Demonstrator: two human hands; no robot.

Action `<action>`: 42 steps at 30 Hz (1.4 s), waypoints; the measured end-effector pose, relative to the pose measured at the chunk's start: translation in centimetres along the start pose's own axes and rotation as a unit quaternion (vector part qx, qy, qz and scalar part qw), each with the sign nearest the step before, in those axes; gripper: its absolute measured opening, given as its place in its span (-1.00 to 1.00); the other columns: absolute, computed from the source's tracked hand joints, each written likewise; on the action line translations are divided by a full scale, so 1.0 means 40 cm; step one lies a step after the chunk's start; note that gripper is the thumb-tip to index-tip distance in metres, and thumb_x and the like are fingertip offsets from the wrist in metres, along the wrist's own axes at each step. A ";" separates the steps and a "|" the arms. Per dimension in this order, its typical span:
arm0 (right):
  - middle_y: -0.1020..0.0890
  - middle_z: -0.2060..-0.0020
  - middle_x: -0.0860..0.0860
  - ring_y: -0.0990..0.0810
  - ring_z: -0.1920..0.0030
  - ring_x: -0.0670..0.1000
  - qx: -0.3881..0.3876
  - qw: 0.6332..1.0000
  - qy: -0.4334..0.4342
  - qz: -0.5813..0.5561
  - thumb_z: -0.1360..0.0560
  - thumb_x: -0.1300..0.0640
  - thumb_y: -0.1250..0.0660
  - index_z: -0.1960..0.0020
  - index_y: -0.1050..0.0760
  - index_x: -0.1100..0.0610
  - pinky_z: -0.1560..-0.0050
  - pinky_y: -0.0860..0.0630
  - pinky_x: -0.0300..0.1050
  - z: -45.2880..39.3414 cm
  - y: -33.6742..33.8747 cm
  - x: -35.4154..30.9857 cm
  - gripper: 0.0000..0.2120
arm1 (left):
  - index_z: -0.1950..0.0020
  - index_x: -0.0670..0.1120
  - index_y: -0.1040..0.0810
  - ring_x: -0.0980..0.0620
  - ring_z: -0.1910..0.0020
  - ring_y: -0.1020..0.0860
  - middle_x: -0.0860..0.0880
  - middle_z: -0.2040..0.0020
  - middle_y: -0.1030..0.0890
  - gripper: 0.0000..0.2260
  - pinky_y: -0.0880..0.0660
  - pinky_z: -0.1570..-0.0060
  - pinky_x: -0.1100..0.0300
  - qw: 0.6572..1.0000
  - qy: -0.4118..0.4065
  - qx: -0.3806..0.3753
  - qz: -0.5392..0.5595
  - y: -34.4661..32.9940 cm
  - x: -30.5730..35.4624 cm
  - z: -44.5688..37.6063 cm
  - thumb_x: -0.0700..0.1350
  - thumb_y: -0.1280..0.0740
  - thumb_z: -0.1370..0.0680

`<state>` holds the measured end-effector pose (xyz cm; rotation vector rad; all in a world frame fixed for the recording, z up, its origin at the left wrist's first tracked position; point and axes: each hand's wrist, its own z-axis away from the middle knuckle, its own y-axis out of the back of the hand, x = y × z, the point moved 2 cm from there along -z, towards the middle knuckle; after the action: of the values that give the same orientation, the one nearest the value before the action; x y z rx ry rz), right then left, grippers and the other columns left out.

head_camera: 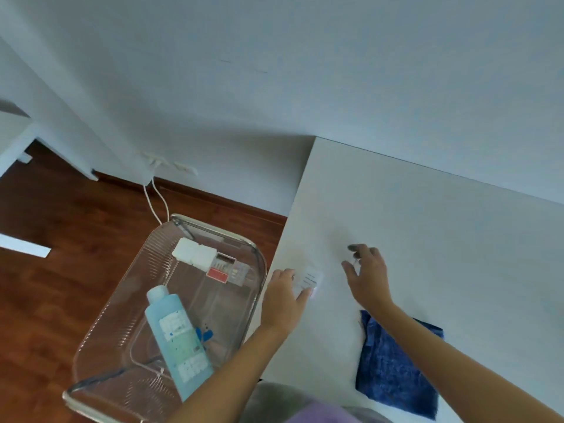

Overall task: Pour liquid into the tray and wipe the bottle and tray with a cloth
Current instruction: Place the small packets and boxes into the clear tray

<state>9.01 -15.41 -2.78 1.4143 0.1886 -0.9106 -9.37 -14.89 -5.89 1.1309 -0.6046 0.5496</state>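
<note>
A tall blue bottle [177,340] with a pale label lies on its side in a clear plastic tray [122,300] standing left of the white table [427,239]. At the table's left edge my left hand [283,303] grips a small clear bottle with a white label [309,279], thumb and fingers around it. My right hand [367,273] hovers just right of it over the table, fingers loosely curved and apart; whether anything small sits between them is too blurred to tell. A blue cloth [393,370] lies crumpled on the table under my right forearm.
White blocks [193,254] and a clear box with a red label [225,270] also lie in the tray, at its far end. White cables [155,199] run down to the wooden floor [61,285] behind the tray. A wall backs the table.
</note>
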 end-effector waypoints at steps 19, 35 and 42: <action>-0.61 0.13 0.15 -0.54 0.25 0.06 -0.099 0.995 0.007 0.008 -0.43 0.21 -0.45 -0.09 -0.36 0.16 0.36 -0.35 -0.27 -0.009 -0.005 0.036 -0.67 | -0.06 -0.06 -0.39 -0.01 0.08 -0.59 -0.04 0.02 -0.60 -0.67 -0.49 0.21 0.31 0.999 0.012 0.046 0.022 -0.023 0.008 0.036 -0.09 -0.50 -0.44; -0.56 -0.16 0.09 -0.54 -0.15 0.09 -0.233 0.968 0.083 -0.036 -0.52 0.23 -0.33 -0.25 -0.38 0.13 -0.10 -0.57 -0.05 0.092 -0.332 -0.325 -0.68 | -0.21 -0.23 -0.54 -0.10 -0.07 -0.61 -0.17 -0.12 -0.64 -0.68 -0.56 -0.13 -0.03 0.913 0.253 0.182 0.262 0.235 -0.306 -0.005 -0.19 -0.46 -0.50; -0.56 -0.04 0.16 -0.53 0.09 0.07 -0.220 0.973 -0.070 0.000 -0.51 0.27 -0.32 -0.13 -0.39 0.23 0.17 -0.54 -0.09 0.066 -0.463 -0.325 -0.78 | -0.21 -0.19 -0.61 -0.10 -0.09 -0.62 -0.13 -0.11 -0.67 -0.67 -0.57 -0.14 -0.09 0.895 0.304 0.147 0.292 0.220 -0.390 -0.088 -0.25 -0.49 -0.46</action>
<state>-12.48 -10.20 -8.36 0.9371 0.2663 -0.8988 -25.95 -10.20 -11.95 0.9669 -0.3021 1.4935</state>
